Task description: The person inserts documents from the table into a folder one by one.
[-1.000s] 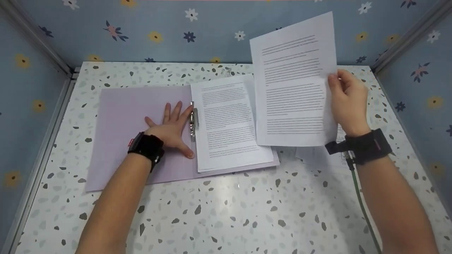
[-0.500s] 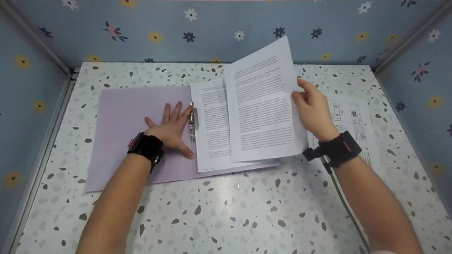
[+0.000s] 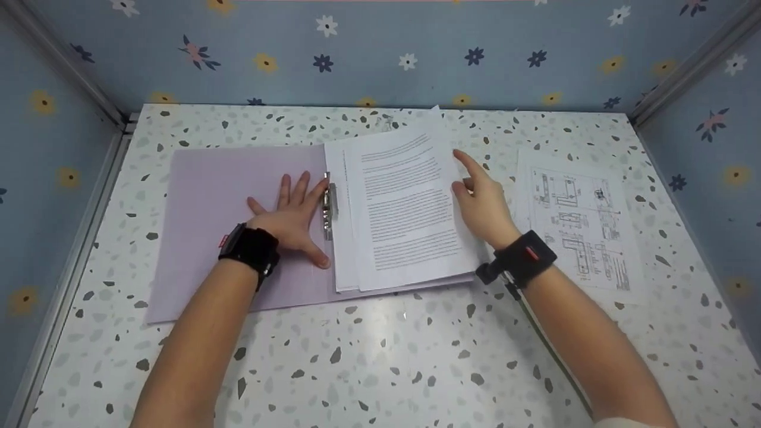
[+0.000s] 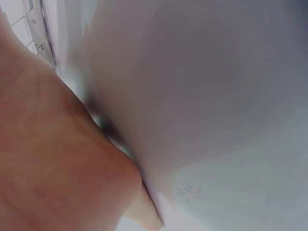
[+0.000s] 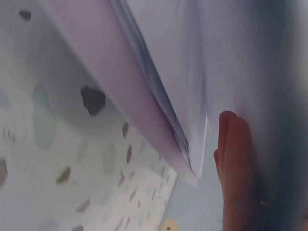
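A light purple folder (image 3: 202,178) lies open on the table, a metal ring clip (image 3: 326,208) along its spine. My left hand (image 3: 285,224) rests with spread fingers on the folder's left cover, one fingertip at the clip. On the right half lies a stack of paper (image 3: 342,238). Over that stack, a printed sheet (image 3: 410,208) slants slightly, its right edge pinched by my right hand (image 3: 487,205). Thumb in front, the other fingers (image 5: 236,159) show behind the paper in the right wrist view. The left wrist view is mostly the blurred cover (image 4: 202,86) beside my palm.
To the right lie sheets with technical drawings (image 3: 579,226) on the speckled table (image 3: 380,356). Flowered blue panels (image 3: 368,47) stand at the back and both sides. A green cable (image 3: 553,356) runs from the right wrist strap (image 3: 526,258) along the forearm.
My right hand has brought the printed sheet left and down from the raised position onto the stack in the folder. The drawings at right have come into view. My left hand stays in place.
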A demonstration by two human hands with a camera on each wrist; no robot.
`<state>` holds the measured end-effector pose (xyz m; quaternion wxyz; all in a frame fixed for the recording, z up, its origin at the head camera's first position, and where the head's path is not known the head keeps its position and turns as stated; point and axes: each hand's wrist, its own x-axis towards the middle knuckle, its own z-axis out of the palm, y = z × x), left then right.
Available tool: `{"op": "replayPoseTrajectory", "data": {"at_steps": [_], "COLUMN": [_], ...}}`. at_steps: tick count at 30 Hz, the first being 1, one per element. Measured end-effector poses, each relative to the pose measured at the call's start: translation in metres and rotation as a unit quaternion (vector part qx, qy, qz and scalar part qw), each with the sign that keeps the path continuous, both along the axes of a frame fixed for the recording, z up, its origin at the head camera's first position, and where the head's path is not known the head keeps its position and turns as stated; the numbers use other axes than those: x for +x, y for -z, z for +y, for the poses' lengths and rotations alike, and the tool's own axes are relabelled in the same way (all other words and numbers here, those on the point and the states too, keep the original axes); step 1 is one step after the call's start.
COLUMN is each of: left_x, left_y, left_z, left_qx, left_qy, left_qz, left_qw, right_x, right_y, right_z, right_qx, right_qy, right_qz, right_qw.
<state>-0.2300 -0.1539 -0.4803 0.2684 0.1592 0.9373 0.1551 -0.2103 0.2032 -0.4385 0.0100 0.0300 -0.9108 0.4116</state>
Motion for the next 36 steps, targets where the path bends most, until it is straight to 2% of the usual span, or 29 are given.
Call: {"op": "replayPoseTrajectory", "data": {"at_steps": [5, 13, 36], "left_x": [0.0, -0.001, 0.0], "left_y": [0.0, -0.001, 0.001], "left_z": [0.001, 0.002, 0.0], "left_qx": [-0.003, -0.001, -0.003], "left_qy": [0.001, 0.004, -0.001], "left_qz": [0.0, 0.004, 0.002], "left_qw": [1.0, 1.0, 1.0], "right_x": [-0.003, -0.006, -0.008], "right_y": [0.009, 0.009, 0.012], "right_z": [-0.011, -0.022, -0.031], "right_qx": [-0.004, -0.013, -0.008], "right_qy": [-0.004, 0.005, -0.032], "right_qz": [0.015, -0.02, -0.032], "right_qw": [1.0, 1.0, 0.999]}}
